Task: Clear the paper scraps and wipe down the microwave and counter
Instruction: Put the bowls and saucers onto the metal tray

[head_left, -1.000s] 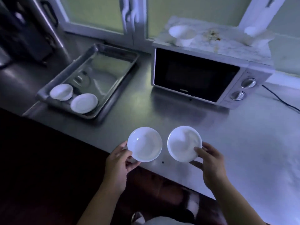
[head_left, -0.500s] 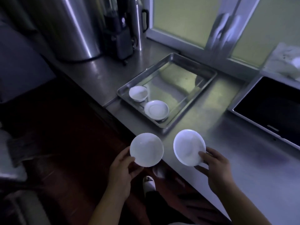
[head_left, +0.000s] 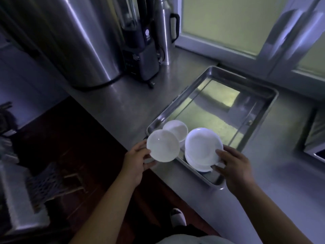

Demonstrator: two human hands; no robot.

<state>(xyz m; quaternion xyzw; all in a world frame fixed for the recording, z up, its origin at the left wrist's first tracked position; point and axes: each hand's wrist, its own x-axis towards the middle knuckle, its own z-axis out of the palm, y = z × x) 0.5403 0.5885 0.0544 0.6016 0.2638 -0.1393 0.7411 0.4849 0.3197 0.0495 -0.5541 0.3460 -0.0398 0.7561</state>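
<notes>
My left hand (head_left: 136, 160) pinches a small white dish (head_left: 162, 145) by its rim, held just over the near left corner of the steel tray (head_left: 260, 118). My right hand (head_left: 234, 169) grips a second white dish (head_left: 202, 146), which sits on top of another white dish lying in the tray's near end. A further white dish (head_left: 176, 128) lies in the tray behind the one in my left hand. The steel counter (head_left: 123, 103) runs under the tray. Only the microwave's left edge (head_left: 316, 138) shows at the far right. No paper scraps are in view.
A large steel urn (head_left: 70, 41), a dark blender base (head_left: 140, 55) and a steel flask (head_left: 164, 30) stand at the counter's back left. Window frames (head_left: 274, 41) run along the back. A metal rack (head_left: 22, 191) and dark floor lie to the left.
The view swung left from the microwave to the tray. Both hands carried their dishes to the tray's near end; the right dish now rests on the dish in the tray.
</notes>
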